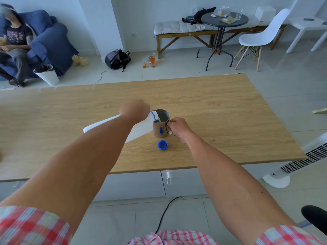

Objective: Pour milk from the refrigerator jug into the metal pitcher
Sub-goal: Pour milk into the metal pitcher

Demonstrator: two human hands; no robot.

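A white plastic milk jug (pixel 141 129) is tipped sideways over the wooden table (pixel 221 106), its blue-ringed mouth over the rim of the metal pitcher (pixel 160 126). My left hand (pixel 135 111) grips the jug from above, and my forearm hides much of the jug's body. White milk runs from the mouth into the pitcher, and milk shows inside it. My right hand (pixel 177 128) is closed on the pitcher's handle at its right side. The pitcher stands upright on the table. The jug's blue cap (pixel 162 145) lies on the table just in front of the pitcher.
A white tower fan (pixel 300 161) stands at the table's right front corner. A black cable (pixel 164 214) runs across the floor below me. Beyond the table are a round black table (pixel 224 19), a white chair (pixel 261 36), a bench, and a person seated in a blue armchair (pixel 51 41).
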